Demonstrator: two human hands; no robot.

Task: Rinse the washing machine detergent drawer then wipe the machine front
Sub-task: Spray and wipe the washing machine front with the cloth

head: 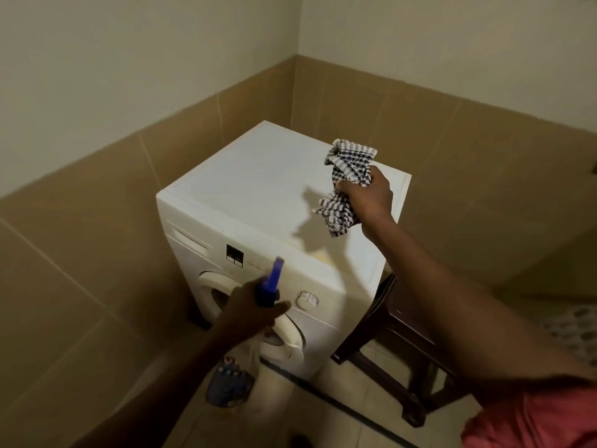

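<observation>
**Bottle in one hand, cloth in the other, at the washer**

The left hand (248,313) is wrapped around the neck of a spray bottle (274,273), whose blue head sticks up above the knuckles. Just beyond that grip is the washing machine (258,189) front: the round door (290,337) is behind the fingers and the dial (307,300) is just right of them. The detergent drawer (190,237) sits pushed in, up and left of the bottle. Farther back, the right hand (366,197) clenches a checked cloth (350,166) over the machine's top. A wooden stool (387,334) stands below that wrist.

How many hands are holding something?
2. The left hand grips a blue spray bottle in front of the washing machine; the right hand grips a checked cloth above its top.
</observation>
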